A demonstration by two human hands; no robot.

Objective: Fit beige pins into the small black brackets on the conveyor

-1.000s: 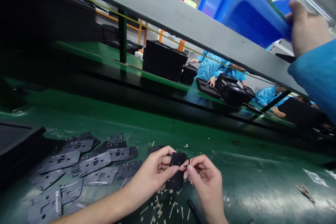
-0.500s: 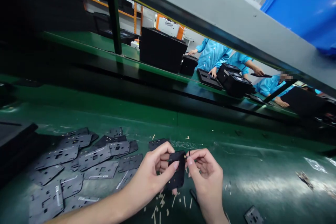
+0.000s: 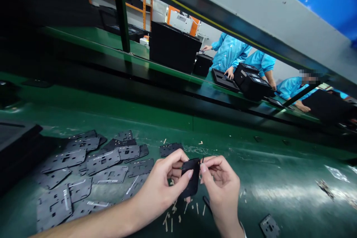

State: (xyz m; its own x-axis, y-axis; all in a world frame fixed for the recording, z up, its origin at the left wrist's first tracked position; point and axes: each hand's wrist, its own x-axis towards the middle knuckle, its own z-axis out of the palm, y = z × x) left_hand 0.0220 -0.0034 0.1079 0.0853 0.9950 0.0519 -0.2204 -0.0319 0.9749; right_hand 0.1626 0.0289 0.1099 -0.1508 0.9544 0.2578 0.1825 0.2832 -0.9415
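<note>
The black plate (image 3: 192, 184) is held up above the green desk (image 3: 279, 178), between the two hands and in the left one. The left hand (image 3: 167, 184) grips it at its left edge, the thumb lying across the front face and the other fingers curled round behind, with one fingertip showing below the lower edge. At the plate's upper right corner, the right hand (image 3: 221, 184) has thumb and forefinger pinched nearly together on a thin dark stick (image 3: 203, 159), which points upward (whether it touches the plate is too small to tell). The plate's long axis runs up and away from the person, its top leaning slightly right, its broad face toward the person. Its top edge and lower right side are free of the fingers. On the left, a spread of similar plates (image 3: 104, 160) crowds up to the left forearm, and another plate (image 3: 170, 149) lies just beyond the left hand. Pale scraps (image 3: 173, 219) litter the desk below. More open room lies right of the right hand, with a lone small plate (image 3: 269, 227) near the lower edge of view.
</note>
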